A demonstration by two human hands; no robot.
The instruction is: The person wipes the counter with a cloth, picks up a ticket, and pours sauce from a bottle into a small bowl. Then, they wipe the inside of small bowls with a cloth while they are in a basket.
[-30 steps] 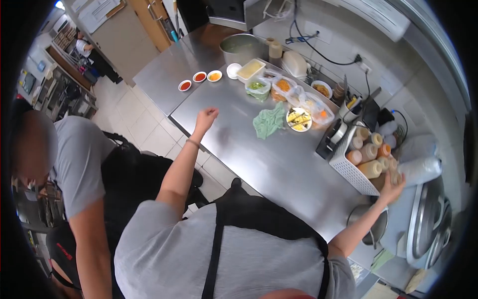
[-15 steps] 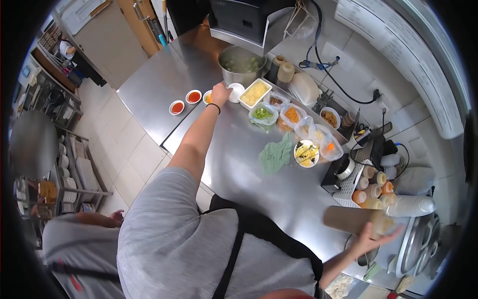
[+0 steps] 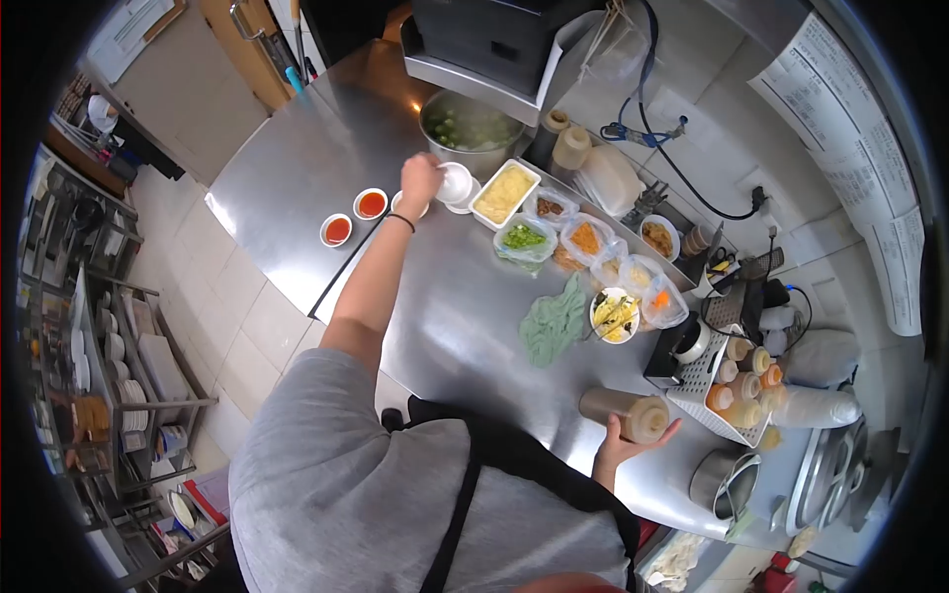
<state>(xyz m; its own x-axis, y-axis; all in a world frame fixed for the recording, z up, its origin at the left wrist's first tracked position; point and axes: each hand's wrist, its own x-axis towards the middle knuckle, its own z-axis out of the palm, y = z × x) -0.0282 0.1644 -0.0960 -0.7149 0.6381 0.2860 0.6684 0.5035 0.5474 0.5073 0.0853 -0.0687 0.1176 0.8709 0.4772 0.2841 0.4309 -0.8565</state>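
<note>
My left hand [image 3: 421, 180], wearing a dark wristband, pinches a small white bowl [image 3: 455, 183] by its edge. Another white rim [image 3: 462, 207] shows just under that bowl on the steel counter. Partly hidden beneath my wrist is one more small white bowl [image 3: 407, 207]. To the left stand two small white bowls of red sauce [image 3: 371, 205] [image 3: 337, 231]. Over the counter's near right part, my right hand [image 3: 618, 451] is wrapped round a squeeze bottle [image 3: 613, 410] with brownish contents, lying tilted with its pale cap toward me.
A steaming pot [image 3: 473, 128] with green pieces stands at the back, beside a tray of pale yellow food [image 3: 505, 195]. Bags of chopped toppings [image 3: 585, 239], a green cloth [image 3: 554, 321] and a basket of squeeze bottles [image 3: 727, 390] line the right. A metal pot [image 3: 725, 484] sits near right.
My right hand has brought the squeeze bottle leftward, away from the basket side. My left hand has lifted a small white bowl slightly. The person at lower left has left view.
</note>
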